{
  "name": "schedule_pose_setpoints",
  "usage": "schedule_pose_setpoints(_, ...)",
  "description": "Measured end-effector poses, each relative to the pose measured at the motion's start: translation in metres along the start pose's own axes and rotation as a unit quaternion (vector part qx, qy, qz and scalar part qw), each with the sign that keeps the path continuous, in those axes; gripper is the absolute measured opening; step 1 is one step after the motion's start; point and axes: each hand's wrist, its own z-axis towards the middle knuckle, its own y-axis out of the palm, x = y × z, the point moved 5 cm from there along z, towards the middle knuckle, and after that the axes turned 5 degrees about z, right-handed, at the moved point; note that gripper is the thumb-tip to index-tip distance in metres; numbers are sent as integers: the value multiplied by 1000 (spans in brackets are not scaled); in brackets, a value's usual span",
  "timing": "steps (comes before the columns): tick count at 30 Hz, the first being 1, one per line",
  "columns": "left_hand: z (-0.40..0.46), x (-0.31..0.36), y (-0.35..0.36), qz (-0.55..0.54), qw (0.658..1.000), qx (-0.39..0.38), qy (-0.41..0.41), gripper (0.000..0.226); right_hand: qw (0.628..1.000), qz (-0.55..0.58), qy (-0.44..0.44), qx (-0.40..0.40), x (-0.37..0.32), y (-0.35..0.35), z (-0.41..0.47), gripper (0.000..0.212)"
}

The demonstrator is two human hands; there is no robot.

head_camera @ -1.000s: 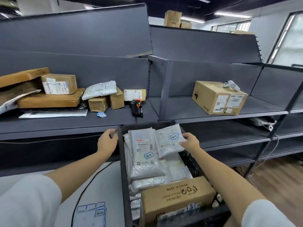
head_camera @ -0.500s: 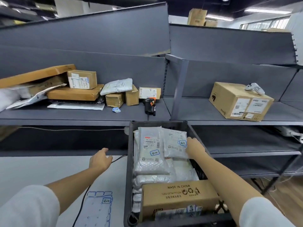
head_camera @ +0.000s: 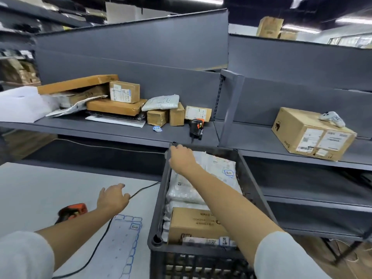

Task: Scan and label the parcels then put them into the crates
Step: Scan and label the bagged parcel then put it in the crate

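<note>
Nearest me, my left hand (head_camera: 112, 200) hovers low over the pale table (head_camera: 50, 190) with fingers spread and relaxed, holding nothing, just beside the black cable (head_camera: 100, 236). A label sheet (head_camera: 124, 244) lies on the table near my left forearm, and an orange-and-black scanner (head_camera: 72, 212) shows just behind that arm.

My right hand (head_camera: 182, 158) reaches across the dark crate (head_camera: 159, 200) to its far left corner, fingers curled down at the rim; whether they grip the rim or only rest on it I cannot tell. The crate holds the task's things: white poly mailers (head_camera: 219, 168), one bearing a blue label, stacked at the far end, and a brown carton (head_camera: 193, 224) at the near end.

Risk, as I judge it: the crate is packed nearly to the rim. A pull at one corner could tilt it or slide the top mailers out. The cable runs close to the crate's left side and could snag.

Beyond, a grey shelf (head_camera: 112, 131) carries the unprocessed parcels (head_camera: 124, 97), boxes and bags piled loosely, with a second scanner (head_camera: 196, 127) standing at their right. Further right, a large carton (head_camera: 310, 135) bears a white controller (head_camera: 333, 118). Grey back panels, more cartons on top, and ceiling strip lights close the room.
</note>
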Motion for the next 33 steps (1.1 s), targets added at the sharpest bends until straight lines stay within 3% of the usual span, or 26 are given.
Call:
schedule_pose_setpoints(8,-77,-77,10,-47,992,-28,-112,47,984,24,-156,-81,-141,67,-29,34)
schedule_pose_setpoints(16,-139,-200,-2,-65,973,-45,-215,51,947,5,-270,-172,-257,121,-62,36)
schedule_pose_setpoints(23,-207,-310,-35,-93,943,-5,-321,51,900,28,-364,-237,-393,151,-100,45)
schedule_pose_setpoints(33,-318,-430,-13,-112,890,-40,-440,53,841,51,-443,-307,-539,218,-197,38)
